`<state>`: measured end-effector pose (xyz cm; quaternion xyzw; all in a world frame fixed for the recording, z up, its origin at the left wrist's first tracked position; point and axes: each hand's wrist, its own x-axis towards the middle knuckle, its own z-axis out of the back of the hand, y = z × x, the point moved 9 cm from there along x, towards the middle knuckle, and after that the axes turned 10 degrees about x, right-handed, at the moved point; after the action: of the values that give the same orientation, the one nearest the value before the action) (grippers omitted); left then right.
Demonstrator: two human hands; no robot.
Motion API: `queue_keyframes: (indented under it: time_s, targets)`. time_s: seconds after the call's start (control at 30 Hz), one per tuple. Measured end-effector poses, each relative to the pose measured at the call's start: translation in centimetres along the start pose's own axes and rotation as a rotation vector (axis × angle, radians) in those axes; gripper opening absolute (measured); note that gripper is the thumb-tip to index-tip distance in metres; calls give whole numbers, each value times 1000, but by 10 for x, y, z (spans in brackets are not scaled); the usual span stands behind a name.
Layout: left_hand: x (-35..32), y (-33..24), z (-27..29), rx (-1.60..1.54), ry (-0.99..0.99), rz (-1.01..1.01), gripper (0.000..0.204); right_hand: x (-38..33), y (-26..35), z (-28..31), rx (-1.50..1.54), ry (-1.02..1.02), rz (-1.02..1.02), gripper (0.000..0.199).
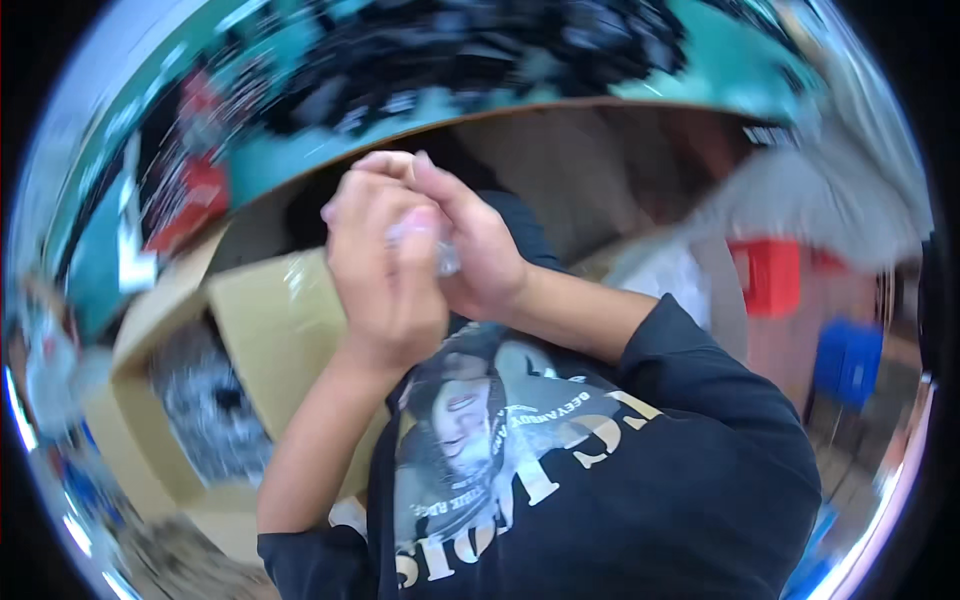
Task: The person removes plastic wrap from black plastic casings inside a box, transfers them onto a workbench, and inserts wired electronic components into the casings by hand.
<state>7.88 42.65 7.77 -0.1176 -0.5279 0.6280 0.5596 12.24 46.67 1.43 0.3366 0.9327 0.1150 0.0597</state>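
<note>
Stretching beyond both hands (pixel 385 255), a cluttered green table (pixel 275 160) near a carton (pixel 285 325).

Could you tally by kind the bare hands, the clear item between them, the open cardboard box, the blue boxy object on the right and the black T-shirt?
Bare hands: 2, the left hand and right hand
Clear item, blurred: 1
Open cardboard box: 1
Blue boxy object: 1
Black T-shirt: 1
Total: 6

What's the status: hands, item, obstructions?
Left hand and right hand together. Small see-through item between them, details blurred. Open carton at left; nothing visibly blocking.
</note>
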Motion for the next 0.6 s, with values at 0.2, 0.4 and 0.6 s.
queue_keyframes:
  time_s: [0.2,0.4,0.6]
  targets:
    - [-92,-31,-266,-136,603,-576,30,-179,121,173,71,-456,351,55]
    - [-182,-85,-374,-360,782,-927,35,-361,145,266,166,-996,839,31]
    - [-171,-62,-365,-171,903,-917,33,-390,201,283,-1245,-1394,460,22]
